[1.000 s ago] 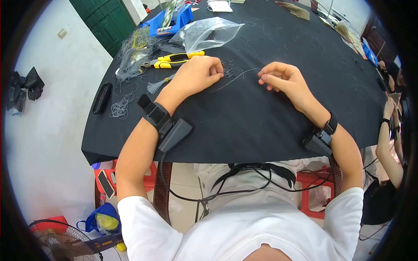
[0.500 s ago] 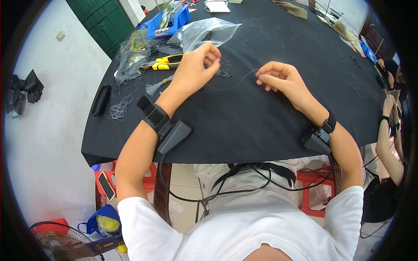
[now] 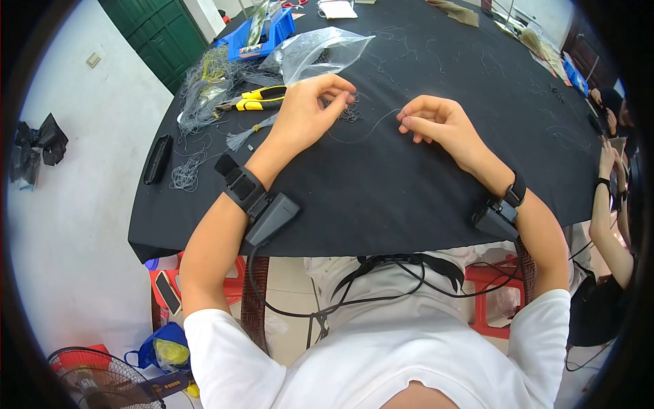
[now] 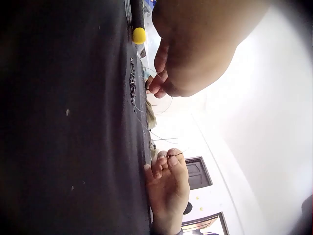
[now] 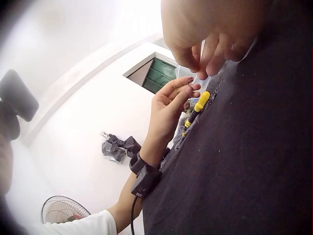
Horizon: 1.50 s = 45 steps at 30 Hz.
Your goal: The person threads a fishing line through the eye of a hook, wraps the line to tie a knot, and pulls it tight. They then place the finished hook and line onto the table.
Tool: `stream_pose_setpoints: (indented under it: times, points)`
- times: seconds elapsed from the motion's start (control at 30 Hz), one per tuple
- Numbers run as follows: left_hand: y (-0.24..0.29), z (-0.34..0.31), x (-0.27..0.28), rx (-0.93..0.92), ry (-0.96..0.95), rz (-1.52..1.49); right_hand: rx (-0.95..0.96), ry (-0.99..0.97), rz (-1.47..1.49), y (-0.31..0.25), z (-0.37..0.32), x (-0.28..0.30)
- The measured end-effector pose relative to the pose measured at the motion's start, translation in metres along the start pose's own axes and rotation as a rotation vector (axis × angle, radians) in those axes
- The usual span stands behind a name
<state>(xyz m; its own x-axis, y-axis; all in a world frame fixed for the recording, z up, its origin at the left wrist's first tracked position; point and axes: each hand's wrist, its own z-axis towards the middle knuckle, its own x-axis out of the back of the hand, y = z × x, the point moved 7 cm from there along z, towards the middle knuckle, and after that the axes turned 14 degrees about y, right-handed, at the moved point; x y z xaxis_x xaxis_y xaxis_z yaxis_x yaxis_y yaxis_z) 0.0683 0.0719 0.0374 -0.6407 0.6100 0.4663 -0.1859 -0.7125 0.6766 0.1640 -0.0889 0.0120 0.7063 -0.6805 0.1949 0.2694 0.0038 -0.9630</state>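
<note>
A thin grey fishing line [image 3: 373, 129] sags in an arc between the two hands, above the black cloth. My right hand [image 3: 439, 128] pinches its end between thumb and forefinger. A small dark sliver [image 4: 177, 155] sticks out at those fingertips in the left wrist view. On the left, my left hand [image 3: 310, 109] pinches with thumb and fingertips, beside a pile of small dark hook-like pieces [image 3: 350, 111]. Something thin and curved, like the line, shows at the left fingertips in the right wrist view; I cannot tell exactly what it is.
Yellow-black pliers [image 3: 252, 99] and a tied grey bundle [image 3: 246, 133] lie left of the left hand. Behind are tangled grey line [image 3: 201, 102], a clear bag [image 3: 317, 51] and a blue bin [image 3: 262, 42]. A black case [image 3: 158, 159] sits near the left edge. Another person's arms [image 3: 608, 225] show at right.
My left hand rises away from me, then comes slightly back and right, beside the dark pile. The line has gone from nearly straight to a slack arc. My right hand shifts slightly left.
</note>
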Motion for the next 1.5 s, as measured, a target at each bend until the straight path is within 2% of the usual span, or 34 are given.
stream_pose_setpoints:
  times: [0.03,0.13,0.23,0.33,0.43,0.53,0.57,0.67,0.77,0.87,0.97,1.07,1.17,1.37,1.5]
  points:
    - [-0.001,0.000,-0.001,0.017,-0.004,-0.010,0.014,0.010,0.005,-0.001,0.000,0.000]
    - [-0.005,-0.002,-0.010,0.115,-0.053,-0.322,0.052,0.034,0.017,-0.001,0.001,0.001]
    - [-0.003,-0.011,-0.023,0.256,-0.123,-0.455,0.065,0.023,0.003,-0.001,0.002,0.002]
    - [0.001,-0.011,-0.024,0.180,-0.051,-0.473,0.045,-0.015,-0.027,-0.004,0.000,0.000]
    - [0.008,-0.010,-0.019,0.175,-0.280,-0.519,0.050,-0.002,-0.019,-0.004,0.000,0.000]
    - [-0.008,-0.004,-0.007,0.180,-0.150,-0.254,0.051,0.010,-0.014,0.000,0.001,0.001]
    - [-0.016,-0.003,-0.003,0.179,-0.106,-0.039,0.047,0.009,-0.020,0.000,0.001,0.001]
    - [0.007,0.000,0.005,-0.045,-0.047,0.275,0.045,0.002,-0.015,0.001,0.002,0.001]
    - [0.018,-0.008,-0.003,-0.553,0.000,0.320,0.029,0.001,-0.024,0.002,0.002,0.001]
    - [0.008,-0.007,-0.009,-0.260,-0.137,0.313,0.020,0.003,-0.030,0.002,0.002,0.001]
    - [0.006,-0.006,-0.012,-0.192,-0.184,0.371,0.024,0.002,-0.031,0.003,0.002,0.001]
    - [-0.003,-0.007,-0.015,-0.135,-0.192,0.269,0.023,0.003,-0.041,0.002,0.002,0.001]
    - [0.003,-0.007,-0.016,-0.200,-0.166,0.304,0.032,-0.007,-0.065,0.002,0.002,0.001]
    - [0.006,-0.009,-0.016,-0.212,-0.168,0.340,0.022,-0.006,-0.065,0.002,0.001,0.001]
    - [0.006,-0.007,-0.012,-0.140,-0.053,0.162,0.010,-0.013,-0.067,0.002,0.001,0.001]
